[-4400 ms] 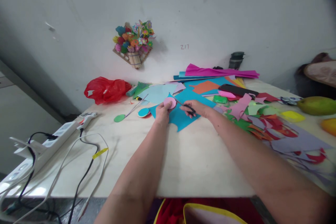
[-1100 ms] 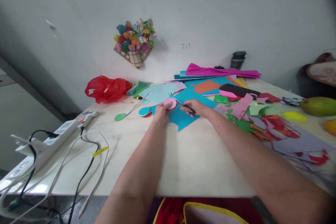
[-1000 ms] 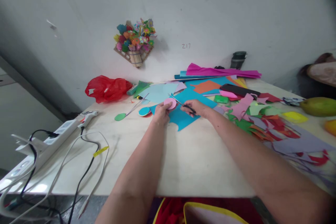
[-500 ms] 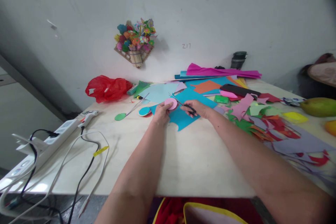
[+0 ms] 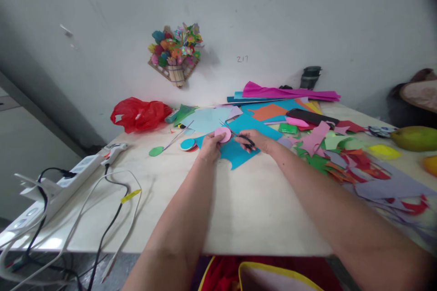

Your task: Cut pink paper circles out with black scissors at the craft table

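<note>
My left hand (image 5: 210, 145) pinches a round pink paper disc (image 5: 223, 134) by its left side. Fingers of my right hand (image 5: 251, 140) are wrapped round the black handles of a pair of scissors (image 5: 229, 127); the blades point up and left, at the disc's upper right edge. Under both hands lies a blue paper sheet (image 5: 239, 157) with a curved bite cut from its lower edge. Left of my left hand is a small pile of paper discs (image 5: 188, 144), a blue one on top. A green disc (image 5: 156, 151) lies farther left beside a thin purple strip (image 5: 175, 138).
Paper scraps (image 5: 355, 163) are heaped at the right, near a green mango (image 5: 414, 138) and a black phone (image 5: 311, 118). A red plastic bag (image 5: 139, 114) sits at the back left. A power strip (image 5: 58, 191) with loose cables runs along the left edge.
Almost nothing differs. Both hands, the pink disc and the scissors stay in nearly the same place, with only a very slight shift of the view.
</note>
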Demonstrator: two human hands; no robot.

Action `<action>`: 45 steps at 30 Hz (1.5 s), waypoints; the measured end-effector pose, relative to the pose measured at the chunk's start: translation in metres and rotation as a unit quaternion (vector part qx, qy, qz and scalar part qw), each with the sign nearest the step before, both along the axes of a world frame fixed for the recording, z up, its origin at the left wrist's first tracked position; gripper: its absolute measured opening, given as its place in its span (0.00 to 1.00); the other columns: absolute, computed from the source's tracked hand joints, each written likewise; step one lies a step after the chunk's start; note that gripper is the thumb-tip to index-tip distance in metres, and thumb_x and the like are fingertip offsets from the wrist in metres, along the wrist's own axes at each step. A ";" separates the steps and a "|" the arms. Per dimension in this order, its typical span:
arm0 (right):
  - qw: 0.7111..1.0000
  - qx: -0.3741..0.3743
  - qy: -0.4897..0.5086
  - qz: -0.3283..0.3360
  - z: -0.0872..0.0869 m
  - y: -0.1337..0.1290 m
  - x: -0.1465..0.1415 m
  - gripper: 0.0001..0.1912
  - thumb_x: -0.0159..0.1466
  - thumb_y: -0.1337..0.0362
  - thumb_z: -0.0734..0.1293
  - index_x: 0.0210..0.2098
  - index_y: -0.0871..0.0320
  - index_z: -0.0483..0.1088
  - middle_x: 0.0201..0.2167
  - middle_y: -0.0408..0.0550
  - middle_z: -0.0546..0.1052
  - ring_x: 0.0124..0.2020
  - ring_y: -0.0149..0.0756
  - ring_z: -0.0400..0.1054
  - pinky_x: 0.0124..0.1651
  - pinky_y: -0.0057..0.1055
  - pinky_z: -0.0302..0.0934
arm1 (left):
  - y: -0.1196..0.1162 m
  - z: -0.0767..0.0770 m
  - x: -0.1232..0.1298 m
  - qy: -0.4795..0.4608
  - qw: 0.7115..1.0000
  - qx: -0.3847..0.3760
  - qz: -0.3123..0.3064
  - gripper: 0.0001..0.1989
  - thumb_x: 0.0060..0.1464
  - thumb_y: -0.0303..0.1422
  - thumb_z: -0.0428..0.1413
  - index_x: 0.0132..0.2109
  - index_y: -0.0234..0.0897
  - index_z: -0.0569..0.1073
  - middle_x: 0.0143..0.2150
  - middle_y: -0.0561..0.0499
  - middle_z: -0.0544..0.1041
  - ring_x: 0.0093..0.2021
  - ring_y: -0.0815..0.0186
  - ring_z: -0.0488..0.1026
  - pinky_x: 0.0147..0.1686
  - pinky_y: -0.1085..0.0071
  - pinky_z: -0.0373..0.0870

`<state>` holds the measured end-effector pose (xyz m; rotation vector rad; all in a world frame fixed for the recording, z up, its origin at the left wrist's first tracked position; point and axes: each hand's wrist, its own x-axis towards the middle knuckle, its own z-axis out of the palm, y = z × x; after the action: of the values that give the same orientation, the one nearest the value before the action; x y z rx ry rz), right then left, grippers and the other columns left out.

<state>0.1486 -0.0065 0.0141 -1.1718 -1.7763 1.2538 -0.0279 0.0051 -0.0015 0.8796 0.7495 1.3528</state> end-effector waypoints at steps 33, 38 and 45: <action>0.999 -0.033 0.009 -0.026 0.007 -0.006 0.000 0.15 0.53 0.57 0.70 0.24 0.59 0.63 0.13 0.37 0.66 0.10 0.23 0.55 0.12 0.22 0.46 | 0.004 -0.004 -0.006 0.000 0.999 -0.005 -0.035 0.10 0.39 0.23 0.63 0.34 0.29 0.76 0.33 0.40 0.79 0.37 0.57 0.78 0.49 0.59 0.71; 0.999 -0.031 0.003 -0.029 0.005 -0.004 0.001 0.14 0.53 0.57 0.70 0.25 0.59 0.64 0.13 0.37 0.66 0.10 0.23 0.56 0.12 0.22 0.46 | 0.004 -0.003 -0.006 0.003 1.000 0.000 -0.031 0.07 0.40 0.22 0.62 0.32 0.28 0.76 0.32 0.41 0.79 0.34 0.60 0.78 0.48 0.61 0.72; 0.999 -0.031 0.001 -0.032 0.007 -0.007 -0.002 0.13 0.53 0.59 0.71 0.24 0.59 0.63 0.13 0.37 0.65 0.10 0.23 0.56 0.13 0.22 0.46 | 0.004 -0.005 -0.006 0.018 1.000 0.005 -0.019 0.08 0.38 0.24 0.63 0.31 0.29 0.76 0.32 0.41 0.79 0.34 0.59 0.77 0.46 0.60 0.73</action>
<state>0.1471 -0.0132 0.0215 -1.2503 -1.6961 1.2804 -0.0336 0.0091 -0.0062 0.9245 0.7513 1.3098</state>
